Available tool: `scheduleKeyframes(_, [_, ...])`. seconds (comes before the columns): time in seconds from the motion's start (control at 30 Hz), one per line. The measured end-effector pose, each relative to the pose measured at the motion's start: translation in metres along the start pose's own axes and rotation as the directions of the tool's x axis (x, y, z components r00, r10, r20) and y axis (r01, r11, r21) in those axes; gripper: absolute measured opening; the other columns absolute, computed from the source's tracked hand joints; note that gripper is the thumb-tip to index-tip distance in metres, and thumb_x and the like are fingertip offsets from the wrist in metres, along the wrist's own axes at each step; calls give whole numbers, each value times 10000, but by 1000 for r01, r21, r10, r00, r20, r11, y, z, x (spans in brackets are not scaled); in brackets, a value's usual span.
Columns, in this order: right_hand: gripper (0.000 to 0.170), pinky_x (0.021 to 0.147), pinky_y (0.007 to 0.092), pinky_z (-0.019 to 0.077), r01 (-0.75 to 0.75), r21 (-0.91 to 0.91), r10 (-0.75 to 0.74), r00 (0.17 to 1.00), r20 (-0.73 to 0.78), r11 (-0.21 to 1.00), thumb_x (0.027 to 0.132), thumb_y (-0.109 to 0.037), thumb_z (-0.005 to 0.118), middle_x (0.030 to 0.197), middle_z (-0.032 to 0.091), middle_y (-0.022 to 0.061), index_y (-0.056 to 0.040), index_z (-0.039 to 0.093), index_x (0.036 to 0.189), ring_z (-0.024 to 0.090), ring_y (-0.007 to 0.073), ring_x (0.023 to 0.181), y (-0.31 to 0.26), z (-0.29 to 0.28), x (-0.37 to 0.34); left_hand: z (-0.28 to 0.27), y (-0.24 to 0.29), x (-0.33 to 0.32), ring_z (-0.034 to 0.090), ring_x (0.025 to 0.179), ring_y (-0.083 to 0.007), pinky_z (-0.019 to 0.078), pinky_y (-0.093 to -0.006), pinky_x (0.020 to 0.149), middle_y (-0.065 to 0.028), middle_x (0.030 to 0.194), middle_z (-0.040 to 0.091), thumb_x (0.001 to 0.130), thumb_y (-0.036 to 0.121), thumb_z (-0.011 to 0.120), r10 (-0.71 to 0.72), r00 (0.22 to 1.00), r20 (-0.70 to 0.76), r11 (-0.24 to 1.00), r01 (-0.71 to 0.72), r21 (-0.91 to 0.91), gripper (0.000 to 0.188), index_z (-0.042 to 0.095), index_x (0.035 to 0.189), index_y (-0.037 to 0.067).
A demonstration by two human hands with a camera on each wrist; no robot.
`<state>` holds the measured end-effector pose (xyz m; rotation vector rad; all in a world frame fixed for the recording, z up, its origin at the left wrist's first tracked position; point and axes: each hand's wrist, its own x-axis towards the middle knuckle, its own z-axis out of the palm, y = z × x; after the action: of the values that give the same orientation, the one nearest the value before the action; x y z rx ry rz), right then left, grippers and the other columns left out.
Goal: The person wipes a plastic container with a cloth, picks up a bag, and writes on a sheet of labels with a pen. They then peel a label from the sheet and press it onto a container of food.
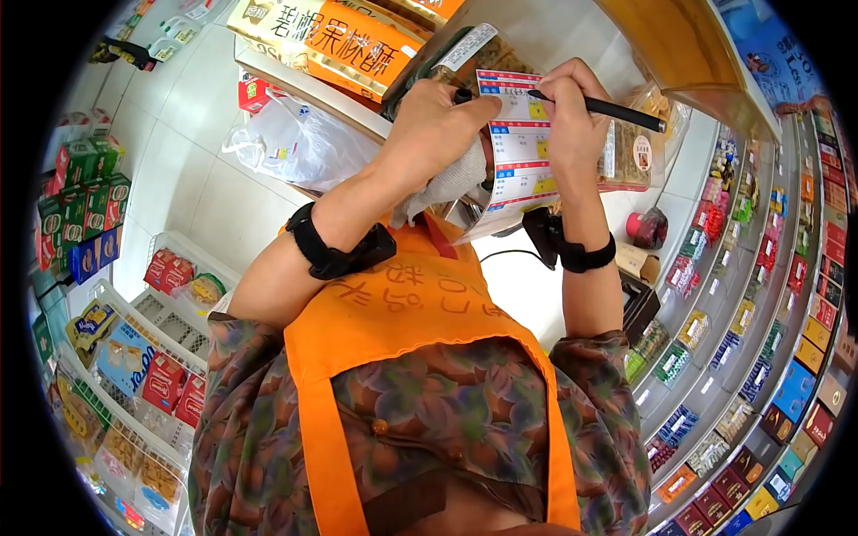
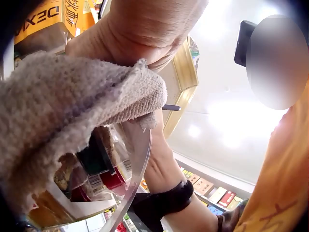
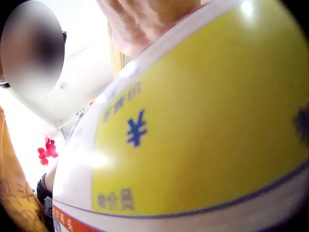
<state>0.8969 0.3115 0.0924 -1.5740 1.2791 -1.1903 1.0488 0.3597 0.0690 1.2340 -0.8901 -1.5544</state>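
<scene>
A sheet of price labels (image 1: 518, 143) with red, blue and yellow print lies bent under both hands, and its yellow price box (image 3: 203, 116) fills much of the right wrist view. My right hand (image 1: 572, 125) grips a black marker pen (image 1: 626, 114), its tip on the upper part of the sheet. My left hand (image 1: 433, 125) rests at the sheet's left edge, thumb over the paper. A black pen cap (image 1: 462, 96) pokes out between its fingers. From beneath this hand hangs a grey terry cloth (image 2: 58, 96), gathered in the palm.
Packaged food (image 1: 465, 54) lies behind the sheet, by yellow-orange pastry boxes (image 1: 357, 45). A white plastic bag (image 1: 295, 138) sits at the left. Stocked shelves (image 1: 742, 295) curve along the right; baskets of packets (image 1: 143, 357) stand at lower left.
</scene>
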Motion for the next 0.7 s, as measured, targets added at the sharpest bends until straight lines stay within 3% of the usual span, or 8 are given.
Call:
scheduleKeyframes(0.2, [141, 566, 247, 363, 16, 3, -16, 999, 31, 1000, 796, -46, 465, 618, 526, 16, -4, 527, 676, 438, 77, 597, 4, -3, 1, 1, 6, -3, 602, 598, -149, 491, -296, 594, -116, 729, 669, 819, 177, 602, -24, 1000, 12, 999, 24, -31, 267, 654, 898, -73])
scheduleKeyframes(0.4, [141, 561, 248, 359, -1, 87, 7, 998, -61, 996, 796, -49, 469, 622, 527, 16, -6, 530, 677, 434, 75, 596, 1, -1, -1, 1, 4, -1, 610, 614, -154, 495, -293, 614, -127, 752, 677, 821, 177, 597, 8, 1000, 5, 1000, -8, -14, 272, 652, 906, -75])
scheduleKeyframes(0.5, [144, 558, 243, 356, -33, -19, 32, 999, -35, 999, 799, -52, 468, 625, 536, 17, -3, 536, 682, 436, 71, 597, -1, -1, -1, 0, 1, -1, 613, 623, -156, 497, -294, 624, -129, 762, 681, 823, 179, 594, 6, 1000, 4, 1000, -6, 11, 272, 653, 912, -72])
scheduleKeyframes(0.7, [152, 557, 244, 362, -1, 27, 2, 999, -38, 1000, 802, -66, 470, 623, 541, 22, -6, 542, 683, 439, 67, 598, 3, -2, 0, 0, 1, -1, 624, 628, -195, 502, -300, 645, -131, 780, 685, 807, 198, 621, 19, 1000, -6, 1000, -19, 8, 279, 663, 928, -49])
